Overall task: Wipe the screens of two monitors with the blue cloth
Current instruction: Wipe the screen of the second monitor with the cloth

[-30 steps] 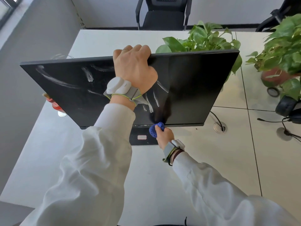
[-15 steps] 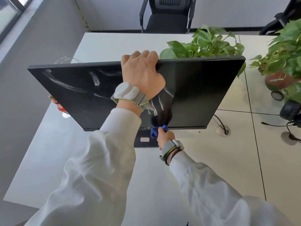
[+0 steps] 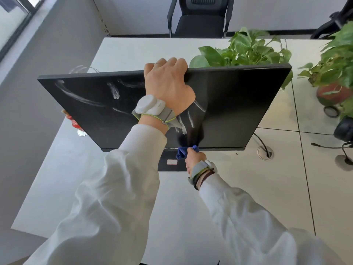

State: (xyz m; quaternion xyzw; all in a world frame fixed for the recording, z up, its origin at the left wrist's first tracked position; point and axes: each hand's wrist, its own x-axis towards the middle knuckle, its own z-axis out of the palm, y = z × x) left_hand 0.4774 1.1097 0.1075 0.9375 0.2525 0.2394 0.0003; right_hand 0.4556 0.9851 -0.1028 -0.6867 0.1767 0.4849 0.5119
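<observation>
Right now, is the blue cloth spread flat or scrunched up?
Scrunched up: the blue cloth is a wad gripped by the right hand, against the bottom edge of the monitor.

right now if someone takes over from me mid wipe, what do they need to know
Left hand: grips the top edge of the monitor, steadying it.
Right hand: holds the bunched blue cloth at the screen's bottom edge, near the middle.
Done: the right part of the screen looks free of streaks.
Left: white smears across the left half and beside the left wrist. Then the second monitor, which is not in view.
</observation>
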